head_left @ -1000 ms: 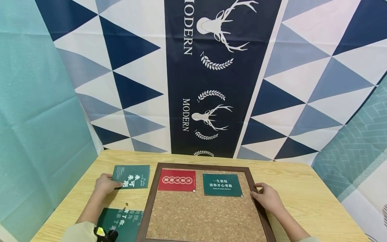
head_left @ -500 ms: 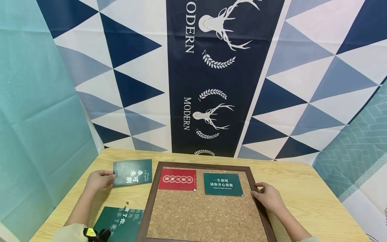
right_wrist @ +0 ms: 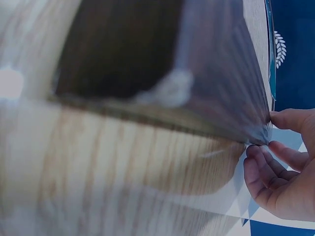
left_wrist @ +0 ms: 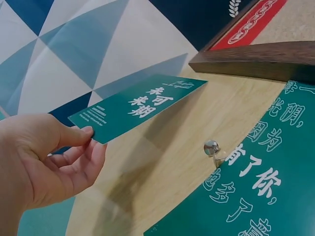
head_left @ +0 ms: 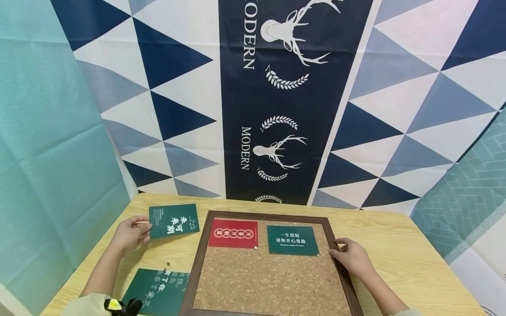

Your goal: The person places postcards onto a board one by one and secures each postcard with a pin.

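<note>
My left hand (head_left: 130,235) pinches a green card (head_left: 174,220) with white Chinese lettering at its left edge. In the left wrist view the card (left_wrist: 138,105) is tilted above the wooden table, casting a shadow. To its right lies a corkboard (head_left: 269,285) in a dark brown frame (head_left: 269,216). My right hand (head_left: 351,258) holds the frame's right side; in the right wrist view the thumb and fingers (right_wrist: 295,160) meet at its edge. A red card (head_left: 233,233) and another green card (head_left: 292,240) sit along the board's top, each with a pin at a lower corner.
A larger green card (head_left: 160,292) lies on the table (head_left: 411,263) left of the board, partly under my left wrist strap in the head view. Beside it is a silver push pin (left_wrist: 211,147). A patterned cloth (head_left: 186,101) hangs behind the table.
My left hand has drawn back slightly left and raised the green card off the table, now tilted. The right hand stays on the frame.
</note>
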Motion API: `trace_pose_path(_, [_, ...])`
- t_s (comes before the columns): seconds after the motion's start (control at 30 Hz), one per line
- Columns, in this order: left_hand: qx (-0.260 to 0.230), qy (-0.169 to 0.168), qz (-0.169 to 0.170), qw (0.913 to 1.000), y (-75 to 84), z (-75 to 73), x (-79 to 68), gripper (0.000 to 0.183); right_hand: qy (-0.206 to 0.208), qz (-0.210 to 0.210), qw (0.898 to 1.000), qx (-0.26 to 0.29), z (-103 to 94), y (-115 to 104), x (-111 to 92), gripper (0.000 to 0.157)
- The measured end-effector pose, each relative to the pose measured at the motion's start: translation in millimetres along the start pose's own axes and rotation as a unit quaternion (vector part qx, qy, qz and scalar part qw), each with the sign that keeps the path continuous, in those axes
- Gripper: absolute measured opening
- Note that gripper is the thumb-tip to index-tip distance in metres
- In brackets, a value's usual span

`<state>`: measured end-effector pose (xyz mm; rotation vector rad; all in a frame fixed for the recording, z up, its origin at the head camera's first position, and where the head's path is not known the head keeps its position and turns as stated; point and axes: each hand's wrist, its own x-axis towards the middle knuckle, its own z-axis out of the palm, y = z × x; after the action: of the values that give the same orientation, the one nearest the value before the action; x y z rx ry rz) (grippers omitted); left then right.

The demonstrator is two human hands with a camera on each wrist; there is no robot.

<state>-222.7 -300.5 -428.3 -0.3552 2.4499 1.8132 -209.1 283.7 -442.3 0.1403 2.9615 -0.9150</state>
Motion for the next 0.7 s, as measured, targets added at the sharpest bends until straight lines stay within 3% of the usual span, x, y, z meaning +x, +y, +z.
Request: trace_pose_path(0.7, [-0.042, -0.046, 0.042, 0.9972, 20.1, 5.2, -9.0, 0.059, -0.004, 0.001, 1.0, 0.005, 0.2, 1.1, 0.1, 0.05])
